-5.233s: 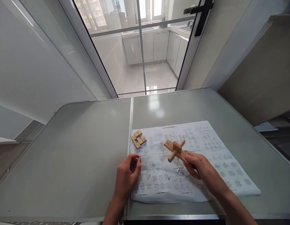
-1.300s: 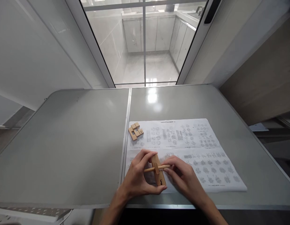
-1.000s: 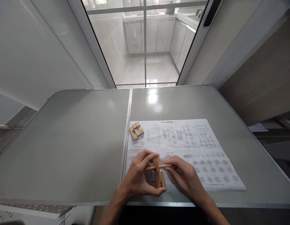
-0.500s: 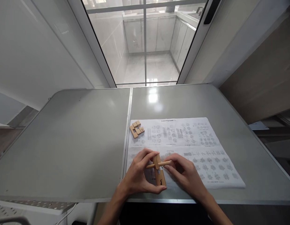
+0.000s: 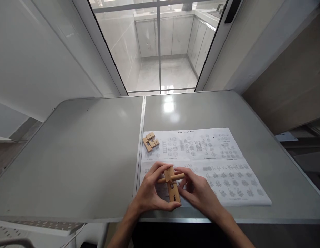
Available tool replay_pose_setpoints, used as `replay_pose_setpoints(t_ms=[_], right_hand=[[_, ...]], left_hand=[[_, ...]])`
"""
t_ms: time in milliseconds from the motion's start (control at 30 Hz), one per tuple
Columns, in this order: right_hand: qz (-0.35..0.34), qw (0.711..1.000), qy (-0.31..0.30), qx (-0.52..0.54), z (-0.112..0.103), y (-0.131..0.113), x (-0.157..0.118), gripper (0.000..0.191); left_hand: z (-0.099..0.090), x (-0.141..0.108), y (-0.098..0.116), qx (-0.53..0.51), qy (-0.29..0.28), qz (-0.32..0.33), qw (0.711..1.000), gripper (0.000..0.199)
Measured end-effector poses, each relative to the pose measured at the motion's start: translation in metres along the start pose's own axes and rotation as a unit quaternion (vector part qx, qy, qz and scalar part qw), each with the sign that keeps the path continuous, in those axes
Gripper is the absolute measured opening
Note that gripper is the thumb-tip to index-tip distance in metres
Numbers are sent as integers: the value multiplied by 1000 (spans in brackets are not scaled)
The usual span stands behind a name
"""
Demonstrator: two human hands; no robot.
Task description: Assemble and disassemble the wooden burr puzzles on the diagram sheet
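Between my hands is a wooden puzzle block (image 5: 173, 193) with a black mark near its lower end and a hole around its middle. A round wooden stick (image 5: 178, 177) crosses it near the top. My left hand (image 5: 152, 190) is closed around the block, thumb at the bottom end and fingers at the top end. My right hand (image 5: 197, 186) is closed at the right end of the stick, with fingertips near the block's right side. Several small joined wooden puzzle pieces (image 5: 147, 144) lie on the paper's upper left corner.
A large printed instruction sheet (image 5: 227, 165) with rows of diagrams lies under my hands on the grey folding table (image 5: 98, 148). The table's metal seam (image 5: 141, 137) runs just left of the sheet. Behind the table stands a glass door (image 5: 172, 72).
The block has moved slightly left and up, its hole now facing me more. My right hand has come in closer to the block along the stick.
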State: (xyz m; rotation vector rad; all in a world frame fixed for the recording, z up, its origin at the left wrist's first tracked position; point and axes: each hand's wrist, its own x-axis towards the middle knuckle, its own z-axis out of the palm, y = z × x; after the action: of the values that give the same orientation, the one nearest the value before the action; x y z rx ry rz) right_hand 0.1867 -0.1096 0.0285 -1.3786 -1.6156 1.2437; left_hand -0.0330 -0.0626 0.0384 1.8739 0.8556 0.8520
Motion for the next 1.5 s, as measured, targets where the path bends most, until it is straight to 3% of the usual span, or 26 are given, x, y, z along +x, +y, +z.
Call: replay_pose_setpoints(t_ms=[567,1067,1300,1500], right_hand=[[-25,997,71,-35,-7,2,-7,20],[-25,985,134,-102,-51,3,-22,32],[6,967,173,-186,-72,7,-21,44],[44,954,178,-237,-77,15,-20,47]], left_hand=[[-1,1,2,-3,-6,-17,1000,93],[-1,1,1,-4,-4,-17,1000,93],[1,-1,-1,1,-5,-19,1000,94],[1,-2,-3,6,-7,-27,1000,94]])
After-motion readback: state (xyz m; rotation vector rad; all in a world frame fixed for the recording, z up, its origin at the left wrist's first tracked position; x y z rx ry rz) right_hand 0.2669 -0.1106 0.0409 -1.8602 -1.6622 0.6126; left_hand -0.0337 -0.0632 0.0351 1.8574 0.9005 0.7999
